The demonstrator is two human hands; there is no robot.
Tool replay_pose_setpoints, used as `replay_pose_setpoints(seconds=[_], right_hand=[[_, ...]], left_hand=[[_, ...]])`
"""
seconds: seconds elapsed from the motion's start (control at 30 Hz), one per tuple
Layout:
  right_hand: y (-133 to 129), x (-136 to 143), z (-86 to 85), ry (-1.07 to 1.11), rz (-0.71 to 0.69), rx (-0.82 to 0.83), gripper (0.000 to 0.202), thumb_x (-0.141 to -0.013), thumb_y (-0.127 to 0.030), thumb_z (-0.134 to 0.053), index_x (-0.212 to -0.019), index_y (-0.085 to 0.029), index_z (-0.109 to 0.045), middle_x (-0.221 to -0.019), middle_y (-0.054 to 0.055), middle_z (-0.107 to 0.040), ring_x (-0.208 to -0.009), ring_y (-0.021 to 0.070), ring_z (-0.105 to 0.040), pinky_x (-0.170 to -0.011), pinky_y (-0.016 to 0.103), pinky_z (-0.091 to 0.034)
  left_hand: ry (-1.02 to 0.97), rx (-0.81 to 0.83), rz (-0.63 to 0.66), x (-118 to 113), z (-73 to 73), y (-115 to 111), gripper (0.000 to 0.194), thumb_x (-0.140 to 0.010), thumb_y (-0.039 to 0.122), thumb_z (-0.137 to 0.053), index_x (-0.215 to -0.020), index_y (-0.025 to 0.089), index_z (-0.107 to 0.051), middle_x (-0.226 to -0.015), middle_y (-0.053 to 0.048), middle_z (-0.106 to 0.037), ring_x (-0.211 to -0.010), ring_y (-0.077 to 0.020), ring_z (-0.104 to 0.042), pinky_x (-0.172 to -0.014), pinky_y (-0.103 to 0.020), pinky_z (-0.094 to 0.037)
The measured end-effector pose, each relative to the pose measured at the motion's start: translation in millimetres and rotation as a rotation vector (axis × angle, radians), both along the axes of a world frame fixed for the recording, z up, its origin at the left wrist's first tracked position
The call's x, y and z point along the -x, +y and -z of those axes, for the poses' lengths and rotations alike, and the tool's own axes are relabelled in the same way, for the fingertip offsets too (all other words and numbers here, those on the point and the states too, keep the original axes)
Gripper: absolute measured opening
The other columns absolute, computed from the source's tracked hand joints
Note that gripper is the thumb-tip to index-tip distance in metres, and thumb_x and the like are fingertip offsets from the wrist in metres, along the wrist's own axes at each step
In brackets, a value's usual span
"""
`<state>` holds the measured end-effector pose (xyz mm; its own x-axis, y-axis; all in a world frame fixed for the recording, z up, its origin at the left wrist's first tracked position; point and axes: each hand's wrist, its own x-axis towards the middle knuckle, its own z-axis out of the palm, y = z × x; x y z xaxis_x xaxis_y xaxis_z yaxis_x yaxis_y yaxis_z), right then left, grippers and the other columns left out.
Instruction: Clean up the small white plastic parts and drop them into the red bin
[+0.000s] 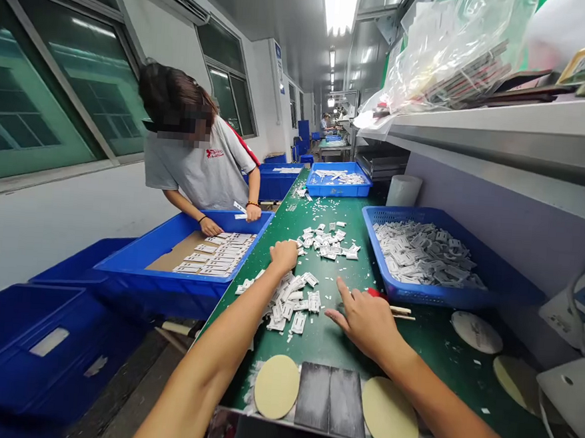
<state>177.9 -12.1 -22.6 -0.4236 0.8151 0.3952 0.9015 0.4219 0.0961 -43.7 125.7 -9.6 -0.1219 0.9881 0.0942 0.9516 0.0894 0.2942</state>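
Small white plastic pieces (291,299) lie in a loose heap on the green tabletop (328,278), with a second group of white pieces (328,241) just beyond. Reaching forward between the two groups is my left hand (284,256), its fingers curled downward. Whatever is in its grasp is hidden from view. My right hand (368,318) hovers palm down over the table to the right of the heap, thumb and index finger spread apart. Close behind that hand are a red object (376,293) and thin sticks (402,312), both partly covered by it.
A blue basket (417,293) full of white pieces stands right, and a blue tray (338,190) farther back. Two round yellow pads (277,386) flank dark plates (330,398) at the front edge. A co-worker (201,152) handles white parts over a blue bin (168,278) at left.
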Motion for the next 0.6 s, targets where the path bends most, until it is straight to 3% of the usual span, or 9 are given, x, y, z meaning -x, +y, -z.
replay_pose_setpoints(seconds=[0.13, 0.3, 0.43, 0.6], right_hand=[[4.3, -2.8, -4.7, 0.173, 0.022, -0.159, 0.063, -0.098, -0.049, -0.039, -0.148, -0.010, -0.034, -0.095, 0.012, -0.065, -0.084, 0.0234, -0.058, -0.069, 0.034, -0.039], [7.6, -3.9, -4.8, 0.391, -0.043, -0.105, 0.040, -0.102, -0.031, -0.033, -0.130, -0.012, -0.053, -0.101, 0.012, -0.067, -0.094, 0.0224, -0.060, -0.081, 0.033, -0.043], [5.9, -2.3, -3.6, 0.524, -0.058, -0.016, 0.034, -0.102, -0.031, -0.032, -0.121, -0.017, -0.057, -0.110, 0.010, -0.068, -0.099, 0.0209, -0.063, -0.081, 0.032, -0.046], [2.2, 0.4, -4.1, 0.580, -0.079, 0.061, 0.031, -0.101, -0.038, -0.036, -0.114, -0.019, -0.057, -0.105, 0.007, -0.070, -0.088, 0.0191, -0.067, -0.071, 0.028, -0.044]], left_hand=[[-0.205, -0.037, -0.025, 0.8, -0.7, 3.7, 0.032, -0.091, 0.035, -0.058, -0.116, 0.015, -0.059, -0.119, -0.010, -0.061, -0.105, -0.0218, -0.060, -0.090, -0.044, -0.051], [-0.585, -0.179, 0.012, -4.8, -16.1, -6.4, 0.023, -0.089, 0.021, -0.052, -0.111, 0.020, -0.055, -0.095, -0.006, -0.065, -0.094, -0.0182, -0.063, -0.086, -0.034, -0.049], [-0.913, -0.238, 0.085, -12.7, -23.2, -37.4, 0.023, -0.087, 0.027, -0.044, -0.108, 0.019, -0.050, -0.086, -0.004, -0.062, -0.078, -0.0143, -0.067, -0.072, -0.027, -0.053], [-1.182, -0.217, 0.182, -16.5, -18.6, -85.1, 0.033, -0.077, 0.030, -0.059, -0.105, 0.021, -0.045, -0.082, 0.000, -0.058, -0.070, -0.0143, -0.067, -0.065, -0.028, -0.054]])
